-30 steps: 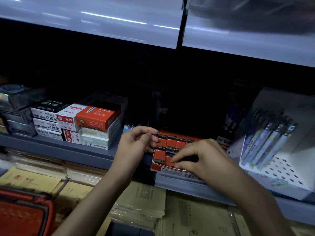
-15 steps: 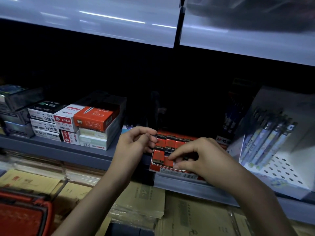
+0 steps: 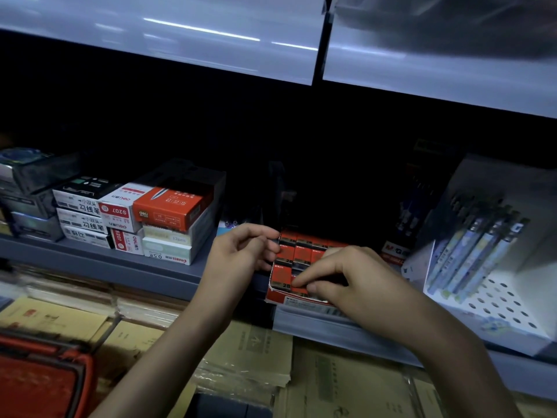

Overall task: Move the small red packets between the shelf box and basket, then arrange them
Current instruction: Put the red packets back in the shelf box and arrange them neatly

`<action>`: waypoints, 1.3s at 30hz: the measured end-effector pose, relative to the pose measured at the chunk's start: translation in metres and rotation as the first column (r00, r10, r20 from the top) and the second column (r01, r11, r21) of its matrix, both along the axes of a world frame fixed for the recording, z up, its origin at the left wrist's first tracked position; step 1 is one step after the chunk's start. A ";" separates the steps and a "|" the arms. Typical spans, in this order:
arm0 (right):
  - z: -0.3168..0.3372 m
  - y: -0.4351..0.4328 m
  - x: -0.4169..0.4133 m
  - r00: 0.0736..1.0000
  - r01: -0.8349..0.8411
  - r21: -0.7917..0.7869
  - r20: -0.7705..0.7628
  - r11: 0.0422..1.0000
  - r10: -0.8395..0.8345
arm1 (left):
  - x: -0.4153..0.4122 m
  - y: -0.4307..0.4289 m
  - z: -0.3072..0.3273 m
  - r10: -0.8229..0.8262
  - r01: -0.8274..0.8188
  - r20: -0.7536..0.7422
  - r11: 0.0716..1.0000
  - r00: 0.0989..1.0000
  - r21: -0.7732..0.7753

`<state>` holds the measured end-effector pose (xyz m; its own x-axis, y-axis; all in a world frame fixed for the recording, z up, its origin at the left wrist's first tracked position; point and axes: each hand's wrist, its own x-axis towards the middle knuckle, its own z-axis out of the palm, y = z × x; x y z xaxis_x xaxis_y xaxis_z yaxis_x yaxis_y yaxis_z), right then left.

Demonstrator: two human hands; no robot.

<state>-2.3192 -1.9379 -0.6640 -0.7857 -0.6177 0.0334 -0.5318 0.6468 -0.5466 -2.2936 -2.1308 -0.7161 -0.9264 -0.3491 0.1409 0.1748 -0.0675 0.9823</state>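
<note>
Both hands at shelf box [image 3: 278, 298]: right hand [image 3: 346, 285] pinching front-row red packet [image 3: 299, 290], long axis front-to-back; left hand [image 3: 241, 254] half-curled, empty, beside box's left edge.

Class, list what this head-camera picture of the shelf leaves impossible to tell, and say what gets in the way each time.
1. Head view: how many red packets fill the shelf box; the right hand covers its right part.
2. Head view: what the red basket holds; the left and bottom edges cut it off.
3. Head view: the back of the shelf; too dark.
4. Head view: the print on the pens; blurred.
5. Head view: whether the left hand holds a packet; its curled fingers hide that.
</note>
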 end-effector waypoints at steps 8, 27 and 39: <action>0.034 0.038 -0.006 0.960 0.259 0.081 -0.132 0.963 -0.247 | -0.001 0.000 -0.001 -0.009 0.009 0.003 1.000 1.000 0.011; 0.033 -0.023 0.023 0.846 0.531 0.543 -0.378 0.651 -0.376 | 0.000 0.001 -0.001 0.000 0.000 -0.004 1.000 1.000 -0.017; 0.032 -0.017 0.024 0.797 0.604 0.410 -0.314 0.683 -0.516 | -0.002 -0.001 -0.002 -0.013 0.013 -0.008 1.000 1.000 0.021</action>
<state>-2.2956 -1.9549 -0.6317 -0.9992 -0.0337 0.0222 -0.0345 0.9988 -0.0358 -2.2960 -2.1321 -0.7184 -0.9299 -0.3397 0.1411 0.1816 -0.0903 0.9792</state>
